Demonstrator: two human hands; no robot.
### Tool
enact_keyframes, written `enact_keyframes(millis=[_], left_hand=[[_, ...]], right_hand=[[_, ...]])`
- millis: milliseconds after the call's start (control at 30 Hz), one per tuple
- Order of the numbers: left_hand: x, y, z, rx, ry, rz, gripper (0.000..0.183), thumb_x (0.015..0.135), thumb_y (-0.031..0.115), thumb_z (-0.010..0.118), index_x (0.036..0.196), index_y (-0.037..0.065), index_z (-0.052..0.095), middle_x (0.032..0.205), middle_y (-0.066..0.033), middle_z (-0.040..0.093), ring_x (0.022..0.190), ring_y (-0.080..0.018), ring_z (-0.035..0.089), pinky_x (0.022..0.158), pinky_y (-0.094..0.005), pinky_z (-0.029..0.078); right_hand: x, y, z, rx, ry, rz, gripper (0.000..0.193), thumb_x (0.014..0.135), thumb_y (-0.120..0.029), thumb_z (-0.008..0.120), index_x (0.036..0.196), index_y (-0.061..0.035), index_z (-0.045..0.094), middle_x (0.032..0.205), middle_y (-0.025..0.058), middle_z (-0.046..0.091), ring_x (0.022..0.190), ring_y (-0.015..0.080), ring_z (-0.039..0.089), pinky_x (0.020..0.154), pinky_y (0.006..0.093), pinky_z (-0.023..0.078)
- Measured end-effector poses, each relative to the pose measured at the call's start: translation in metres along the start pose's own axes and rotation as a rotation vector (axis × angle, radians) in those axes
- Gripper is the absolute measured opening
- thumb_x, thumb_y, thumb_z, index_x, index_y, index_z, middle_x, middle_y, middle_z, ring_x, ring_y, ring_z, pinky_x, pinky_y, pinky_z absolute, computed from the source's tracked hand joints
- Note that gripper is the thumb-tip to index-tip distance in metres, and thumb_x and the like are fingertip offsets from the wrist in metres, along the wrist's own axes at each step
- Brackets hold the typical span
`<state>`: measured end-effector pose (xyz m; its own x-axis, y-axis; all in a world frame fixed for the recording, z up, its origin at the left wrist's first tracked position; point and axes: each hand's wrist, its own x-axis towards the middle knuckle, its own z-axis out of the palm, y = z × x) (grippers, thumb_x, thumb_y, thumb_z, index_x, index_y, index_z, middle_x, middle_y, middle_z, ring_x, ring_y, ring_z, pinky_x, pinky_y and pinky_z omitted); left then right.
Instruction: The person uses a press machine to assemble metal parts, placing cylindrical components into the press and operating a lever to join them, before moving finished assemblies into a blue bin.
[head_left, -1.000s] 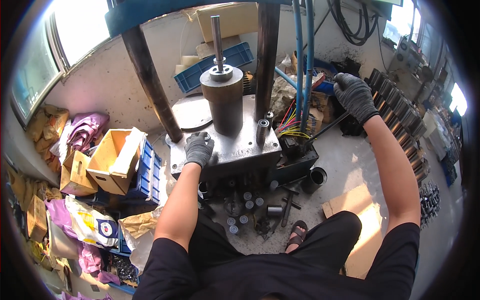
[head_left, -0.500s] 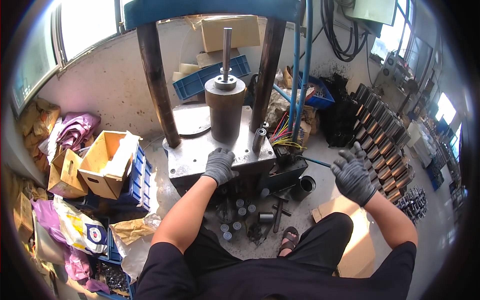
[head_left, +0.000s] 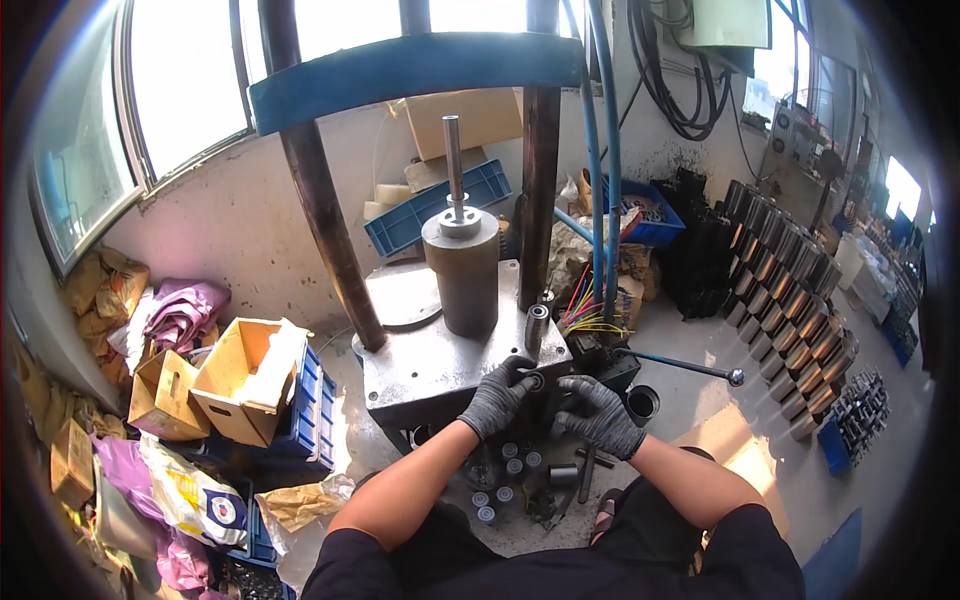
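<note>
At the front edge of the press's metal table [head_left: 440, 365], my gloved left hand [head_left: 498, 395] is closed with thumb and fingers on a small dark cylindrical part [head_left: 537, 381] with a round end. Just to its right is my gloved right hand [head_left: 602, 415], its bent fingers apart and pointing at that part; nothing shows in them. Behind my hands a thick steel cylinder [head_left: 466, 280] stands upright on the table, a rod [head_left: 453, 155] rising from its flanged top. A short metal sleeve [head_left: 537, 327] stands upright at the table's right front corner.
A blue crossbeam [head_left: 420, 75] spans the dark press columns. A black-knobbed lever [head_left: 690, 368] juts out at right, near stacked metal tubes [head_left: 785, 300]. Below lie several round-ended parts [head_left: 514, 466] and a hammer [head_left: 587, 478]. Cardboard boxes [head_left: 235, 385] rest on blue crates at left.
My right hand has come down and left from the lever to beside my left hand. The left hand has moved to the table's front edge and now holds the small part. The view has shifted.
</note>
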<state>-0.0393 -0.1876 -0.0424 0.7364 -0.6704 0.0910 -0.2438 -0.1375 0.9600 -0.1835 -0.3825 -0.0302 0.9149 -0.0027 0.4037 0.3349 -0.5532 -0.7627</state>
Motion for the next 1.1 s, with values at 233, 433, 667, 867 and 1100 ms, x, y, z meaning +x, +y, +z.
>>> enact_keyframes(millis=[233, 433, 667, 867, 1100], left_hand=[[-0.015, 0.023, 0.022, -0.375, -0.136, 0.011, 0.050, 0.102, 0.010, 0.063, 0.148, 0.004, 0.047, 0.138, -0.0104, 0.058, 0.129, -0.0184, 0.052, 0.111, -0.0345, 0.043], [0.046, 0.045, -0.037, -0.245, 0.284, 0.321, 0.035, 0.100, 0.007, 0.062, 0.135, 0.005, 0.057, 0.105, -0.0034, 0.068, 0.098, -0.0133, 0.063, 0.093, -0.0293, 0.052], [0.190, 0.121, -0.168, 0.053, 0.776, 0.371, 0.029, 0.102, 0.009, 0.062, 0.130, 0.002, 0.056, 0.096, -0.0069, 0.068, 0.084, -0.0126, 0.064, 0.078, -0.0269, 0.053], [0.222, 0.130, -0.162, 0.312, 0.705, 0.210, 0.034, 0.086, 0.020, 0.079, 0.107, 0.006, 0.057, 0.086, -0.0121, 0.067, 0.081, -0.0288, 0.066, 0.081, -0.0390, 0.053], [0.240, 0.089, -0.172, 0.130, 0.719, 0.327, 0.024, 0.085, 0.003, 0.076, 0.103, 0.005, 0.061, 0.084, -0.0095, 0.067, 0.078, -0.0233, 0.064, 0.076, -0.0345, 0.054]], right_hand=[[0.022, -0.006, 0.007, -0.094, 0.072, -0.159, 0.046, 0.079, -0.019, 0.085, 0.119, -0.0039, 0.068, 0.112, 0.0136, 0.068, 0.100, 0.0301, 0.070, 0.088, 0.0376, 0.058], [0.033, -0.008, -0.010, -0.051, 0.214, -0.098, 0.042, 0.080, -0.023, 0.086, 0.112, -0.0031, 0.069, 0.099, 0.0154, 0.069, 0.093, 0.0319, 0.071, 0.084, 0.0386, 0.058], [0.040, -0.004, -0.019, -0.039, 0.158, -0.006, 0.039, 0.080, -0.025, 0.085, 0.109, -0.0041, 0.068, 0.096, 0.0141, 0.068, 0.090, 0.0313, 0.070, 0.081, 0.0383, 0.057], [0.042, -0.005, -0.015, -0.087, 0.144, -0.077, 0.037, 0.081, -0.023, 0.084, 0.110, -0.0062, 0.067, 0.099, 0.0128, 0.067, 0.092, 0.0313, 0.069, 0.083, 0.0389, 0.057], [0.101, -0.015, -0.005, -0.023, 0.210, -0.223, 0.023, 0.087, -0.016, 0.079, 0.105, -0.0038, 0.071, 0.105, 0.0141, 0.070, 0.096, 0.0302, 0.071, 0.085, 0.0379, 0.057]])
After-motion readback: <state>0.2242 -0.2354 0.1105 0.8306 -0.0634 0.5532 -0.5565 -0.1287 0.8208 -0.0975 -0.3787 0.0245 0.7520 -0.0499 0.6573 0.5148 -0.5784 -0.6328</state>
